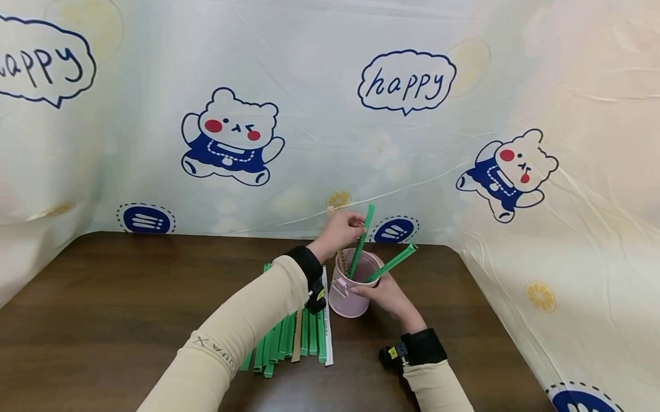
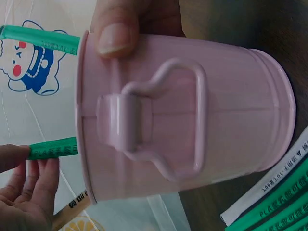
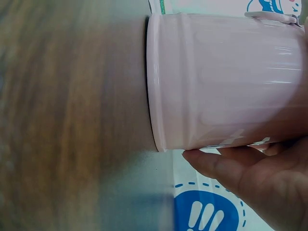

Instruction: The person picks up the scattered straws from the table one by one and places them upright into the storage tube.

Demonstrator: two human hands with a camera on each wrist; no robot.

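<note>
A pink bucket [image 1: 348, 302] stands upright on the table. My left hand [image 1: 340, 232] is above its rim and pinches a green paper-wrapped stick [image 1: 359, 246] between thumb and fingers, its lower end inside the bucket. My right hand [image 1: 389, 293] grips the bucket from the right, its thumb [image 2: 118, 36] near the rim in the left wrist view. Another green stick [image 1: 396, 261] leans out to the right. A brown stick [image 1: 342, 264] stands in the bucket on the left, partly behind my left hand. The right wrist view shows fingers [image 3: 226, 168] against the bucket wall.
Left of the bucket, several green sticks [image 1: 284, 338], a brown one [image 1: 297, 335] and a white one [image 1: 328, 336] lie side by side on the dark wooden table [image 1: 140, 320], partly under my left sleeve. A printed sheet [image 1: 312, 78] hangs behind the table.
</note>
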